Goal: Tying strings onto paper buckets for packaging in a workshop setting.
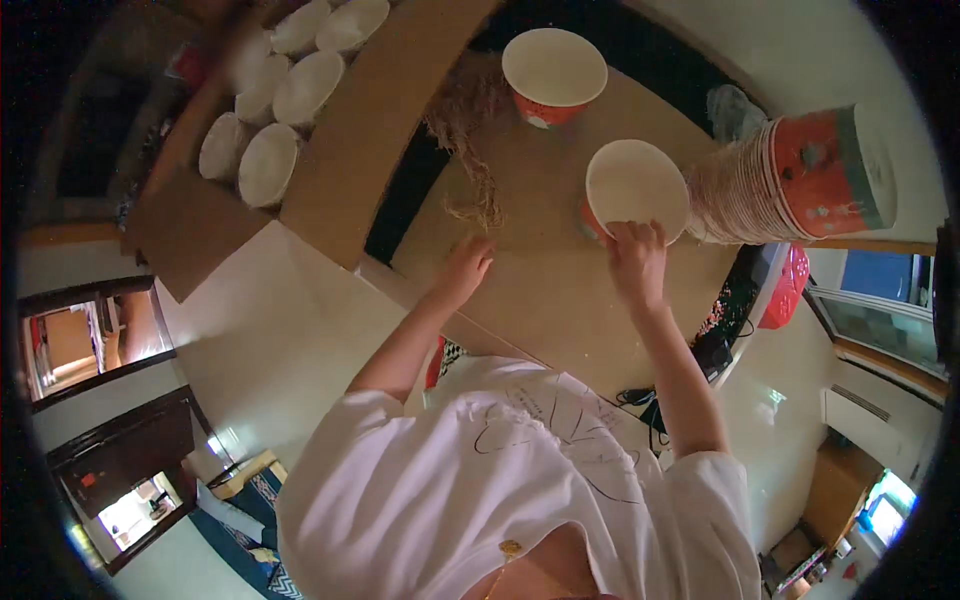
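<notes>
My right hand [638, 262] grips the near rim of a white-lined paper tub [640, 185] with a red outside, thumb outside and fingers over the edge. The tub stands on the brown cardboard tabletop [560, 290]. My left hand [466, 270] rests at the cardboard to the left, its fingers curled together. Just beyond its fingertips trails a loose bunch of thin brown strands [478, 185]; whether the fingers pinch any of them is hidden. Farther back stands a second red paper tub [555, 75], upright, its mouth facing up.
A long nested stack of red and green paper tubs [800, 180] lies at the right. Crumpled clear plastic [735, 112] sits behind it. At the far left, several white tubs [285, 110] stand beside a cardboard box flap [375, 110]. A red bag [788, 290] and black cables [650, 400] are at the right edge.
</notes>
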Available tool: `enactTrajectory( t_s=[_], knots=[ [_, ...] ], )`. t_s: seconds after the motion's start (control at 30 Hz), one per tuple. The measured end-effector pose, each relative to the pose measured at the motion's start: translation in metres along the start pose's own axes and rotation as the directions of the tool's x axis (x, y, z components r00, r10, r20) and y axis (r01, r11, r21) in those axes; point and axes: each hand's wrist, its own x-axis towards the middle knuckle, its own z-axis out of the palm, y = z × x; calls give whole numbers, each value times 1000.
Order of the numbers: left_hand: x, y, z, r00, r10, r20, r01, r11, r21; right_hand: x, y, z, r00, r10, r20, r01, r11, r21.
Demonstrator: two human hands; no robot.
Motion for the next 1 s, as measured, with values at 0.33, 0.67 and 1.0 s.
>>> enactTrajectory(
  t_s=[0.33, 0.67, 1.0],
  knots=[
    [-13, 95, -3, 929, -50, 366, 268, 773, -575, -82, -53, -16, 822, 423, 382, -555, 439, 707],
    [34, 25, 30, 801, -527, 285, 598, 730, -332, -128, -58, 72, 747, 364, 556, -424, -383, 821],
    [-23, 133, 13, 951, 196, 239, -94, 921, -379, -123, -72, 62, 506, 522, 687, -505, -466, 726]
  ],
)
